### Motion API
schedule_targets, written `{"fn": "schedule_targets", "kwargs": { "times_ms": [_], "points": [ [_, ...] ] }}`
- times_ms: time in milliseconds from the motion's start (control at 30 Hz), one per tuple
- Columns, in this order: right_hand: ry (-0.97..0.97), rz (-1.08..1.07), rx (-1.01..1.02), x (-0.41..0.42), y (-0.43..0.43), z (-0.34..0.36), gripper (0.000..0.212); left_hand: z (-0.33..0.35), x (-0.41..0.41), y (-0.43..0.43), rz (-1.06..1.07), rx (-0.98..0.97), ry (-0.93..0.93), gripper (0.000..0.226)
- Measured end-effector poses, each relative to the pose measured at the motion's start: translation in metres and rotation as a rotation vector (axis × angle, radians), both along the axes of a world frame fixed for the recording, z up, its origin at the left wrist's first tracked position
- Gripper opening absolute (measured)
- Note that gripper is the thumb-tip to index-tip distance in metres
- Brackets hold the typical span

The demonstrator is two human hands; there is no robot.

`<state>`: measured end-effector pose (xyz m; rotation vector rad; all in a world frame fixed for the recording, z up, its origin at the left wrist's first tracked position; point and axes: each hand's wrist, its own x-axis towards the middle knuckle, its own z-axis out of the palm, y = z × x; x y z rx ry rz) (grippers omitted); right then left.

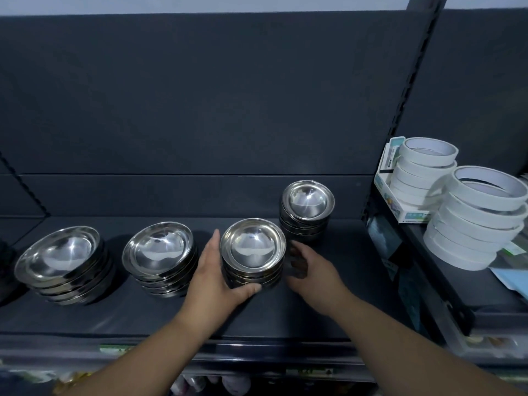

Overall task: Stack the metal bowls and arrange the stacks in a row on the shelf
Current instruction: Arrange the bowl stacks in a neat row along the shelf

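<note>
Steel stack (seemingly empty) between hands.

Dim, fisheye edges, bowl glare.

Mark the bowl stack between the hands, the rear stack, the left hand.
Shiny steel bowl stack between hands (253, 247): head view, top bowl's inside.
Rear shiny steel bowl stack (308, 202): head view, top bowl's inside.
Left hand (213, 271): head view, back of hand.

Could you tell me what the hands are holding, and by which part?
The left hand grips the third bowl stack by its left side and lower front. The right hand sits by its right side; contact unclear.
</note>
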<state>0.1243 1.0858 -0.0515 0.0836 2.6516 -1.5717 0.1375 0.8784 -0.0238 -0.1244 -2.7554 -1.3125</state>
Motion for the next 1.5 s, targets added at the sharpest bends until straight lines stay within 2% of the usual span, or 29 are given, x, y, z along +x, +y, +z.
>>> {"fn": "schedule_targets", "kwargs": {
  "times_ms": [167,300,533,667,733,867,1000,1100,1300,1500],
  "points": [
    [-0.001,-0.253,0.021,-0.010,0.028,0.010,0.054,0.032,-0.006,0.020,-0.079,-0.111,0.209,0.082],
    [0.022,-0.371,0.031,-0.023,0.046,0.016,0.048,0.059,-0.046,0.044,-0.112,-0.255,0.165,0.070],
    [-0.002,-0.363,-0.040,-0.049,0.054,0.030,0.075,0.089,-0.132,0.078,-0.129,-0.389,-0.113,0.071],
    [-0.010,-0.330,-0.104,-0.064,0.056,0.028,0.089,0.080,-0.173,0.090,-0.197,-0.416,-0.300,0.082],
    [-0.015,-0.301,-0.127,-0.069,0.058,0.023,0.094,0.074,-0.186,0.095,-0.234,-0.429,-0.345,0.078],
    [-0.070,-0.257,-0.213,-0.077,0.058,0.010,0.102,0.067,-0.194,0.106,-0.298,-0.278,-0.555,0.049],
    [-0.096,-0.260,-0.316,-0.081,0.057,0.000,0.105,0.059,-0.194,0.112,-0.315,-0.237,-0.640,0.034],
    [-0.071,-0.254,-0.362,-0.079,0.056,-0.001,0.093,0.056,-0.195,0.112,-0.294,-0.174,-0.662,0.037],
    [-0.034,-0.275,-0.424,-0.061,0.055,0.003,0.087,0.059,-0.187,0.115,-0.355,-0.157,-0.706,0.039],
    [0.016,-0.347,-0.454,-0.029,0.066,0.012,0.077,0.077,-0.159,0.134,-0.439,-0.164,-0.626,0.025]
  ]
}}
